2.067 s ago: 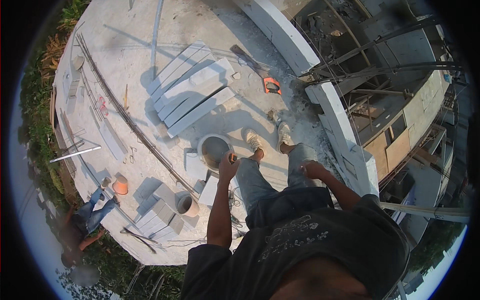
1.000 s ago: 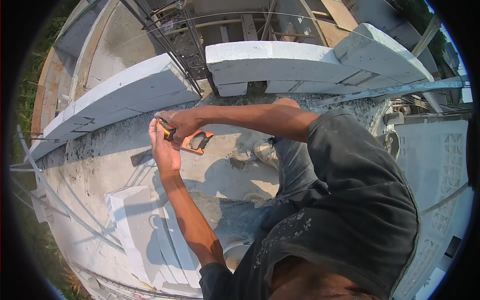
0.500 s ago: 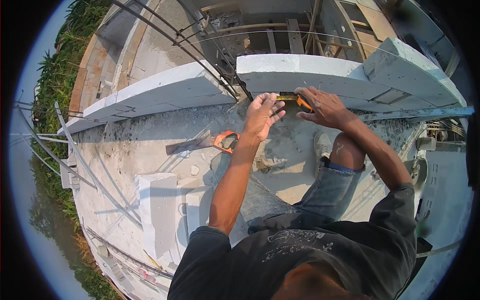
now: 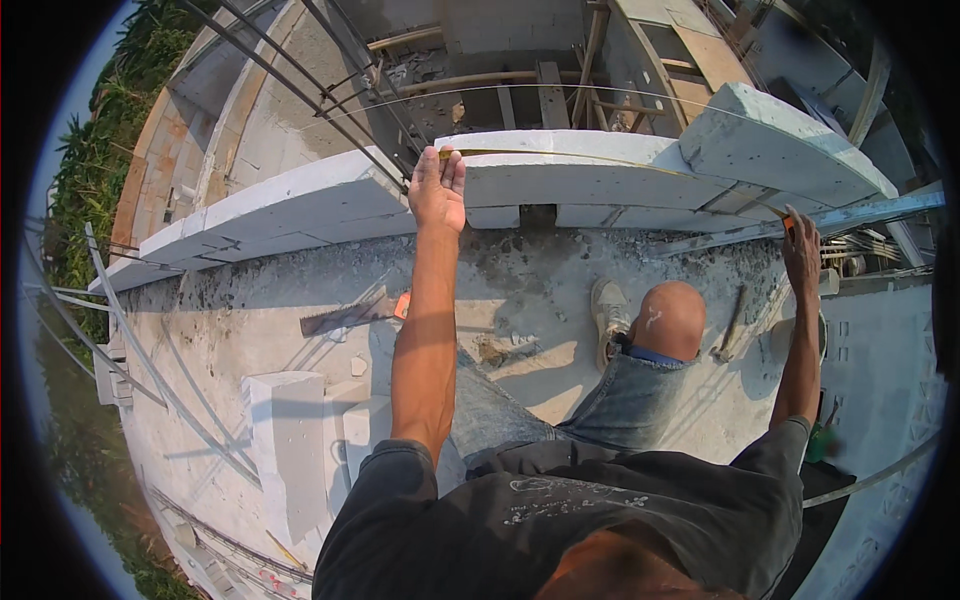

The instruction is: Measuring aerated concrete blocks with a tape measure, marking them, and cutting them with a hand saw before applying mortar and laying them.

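A yellow tape measure blade (image 4: 590,160) is drawn out along the white block wall (image 4: 600,183). My left hand (image 4: 438,192) pinches its end at the block's left corner, beside the steel rebar (image 4: 330,95). Far to the right, my right hand (image 4: 802,250) is wrapped round the orange tape measure case (image 4: 788,222), mostly hidden by the fingers. This hand is close to a long blue-grey metal bar (image 4: 850,215). A handsaw (image 4: 345,316) with an orange handle lies on the concrete floor, partly covered by my left forearm.
Another block (image 4: 780,140) sits higher on the wall at the right, and a thin string line crosses above. Cut white blocks (image 4: 285,435) stand at the lower left. A hammer-like tool (image 4: 735,320) lies right of my knee. Beyond the wall is a lower area with timber poles (image 4: 480,80).
My hands have moved wide apart, the left one leftward and the right one far right with the case. The short length of blade is now a long stretch along the wall.
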The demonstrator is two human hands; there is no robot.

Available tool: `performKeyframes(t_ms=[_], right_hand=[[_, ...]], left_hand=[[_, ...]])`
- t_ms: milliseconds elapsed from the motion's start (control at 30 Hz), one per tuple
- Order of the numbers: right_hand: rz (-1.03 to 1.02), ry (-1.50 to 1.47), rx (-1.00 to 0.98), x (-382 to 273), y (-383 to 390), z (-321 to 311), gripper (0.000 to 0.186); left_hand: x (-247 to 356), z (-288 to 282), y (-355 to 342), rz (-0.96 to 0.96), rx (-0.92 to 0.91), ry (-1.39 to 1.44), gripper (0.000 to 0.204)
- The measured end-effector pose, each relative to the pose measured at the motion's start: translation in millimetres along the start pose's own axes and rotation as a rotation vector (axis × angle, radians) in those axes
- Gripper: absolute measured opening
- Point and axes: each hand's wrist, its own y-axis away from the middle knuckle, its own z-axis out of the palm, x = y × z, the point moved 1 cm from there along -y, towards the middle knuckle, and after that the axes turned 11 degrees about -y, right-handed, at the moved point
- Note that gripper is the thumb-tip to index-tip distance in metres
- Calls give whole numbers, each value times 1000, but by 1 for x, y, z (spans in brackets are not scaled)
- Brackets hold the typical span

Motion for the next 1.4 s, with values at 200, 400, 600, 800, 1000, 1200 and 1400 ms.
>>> performKeyframes(t_ms=[200,400,600,800,1000,1200,1400], right_hand=[[-58,65,131,-21,-34,-7,42],[-8,71,132,-21,-35,-5,41],[23,126,193,-38,-47,-11,32],[104,157,207,-48,-52,-14,29],[160,148,181,-49,-50,-9,34],[180,122,177,-41,-47,-8,38],[133,26,119,-40,-47,-12,43]], left_hand=[[17,4,-14,-23,8,164,31],[5,16,-21,-38,26,219,33],[10,-3,-34,-87,-40,215,33],[13,-3,-41,-117,-128,203,33],[13,-7,-45,-138,-183,222,33],[8,0,-43,-143,-195,237,35],[20,-7,-24,-151,-216,261,32]])
